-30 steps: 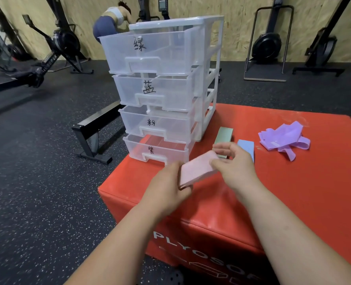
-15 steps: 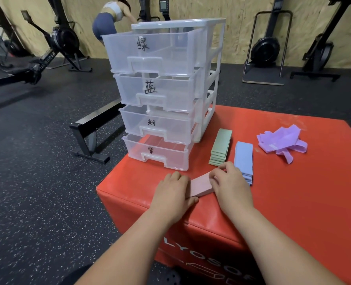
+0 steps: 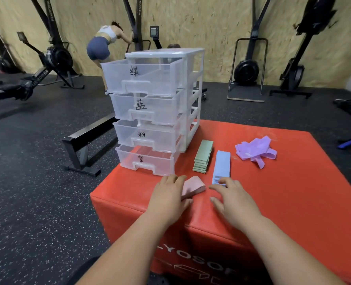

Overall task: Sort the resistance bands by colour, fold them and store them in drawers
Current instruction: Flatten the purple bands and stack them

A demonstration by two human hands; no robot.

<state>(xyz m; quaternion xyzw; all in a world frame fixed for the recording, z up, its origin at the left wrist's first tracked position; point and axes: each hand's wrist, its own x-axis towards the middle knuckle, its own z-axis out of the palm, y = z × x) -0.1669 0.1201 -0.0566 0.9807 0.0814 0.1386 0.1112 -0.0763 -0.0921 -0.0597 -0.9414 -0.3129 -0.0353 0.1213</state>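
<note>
A folded pink band (image 3: pixel 194 187) lies on the red plyo box (image 3: pixel 283 202) near its front left corner. My left hand (image 3: pixel 168 197) rests flat on the band's left end, fingers straight. My right hand (image 3: pixel 231 199) hovers just to the right of it, fingers spread, holding nothing. Behind are a stack of folded green bands (image 3: pixel 203 156) and a stack of folded blue bands (image 3: pixel 221 166). Unfolded purple bands (image 3: pixel 254 152) lie in a loose heap further right. A clear plastic drawer unit (image 3: pixel 156 108) stands at the box's back left, all its labelled drawers pulled out.
Black rubber gym floor surrounds the box, with a low black metal bench (image 3: pixel 86 145) to the left. Rowing machines (image 3: pixel 246 70) lean along the plywood wall. A person (image 3: pixel 102 46) bends over equipment behind the drawers.
The pink band was lowered from mid-air onto the box and pressed flat. My right hand has since let go of it and moved off to the right.
</note>
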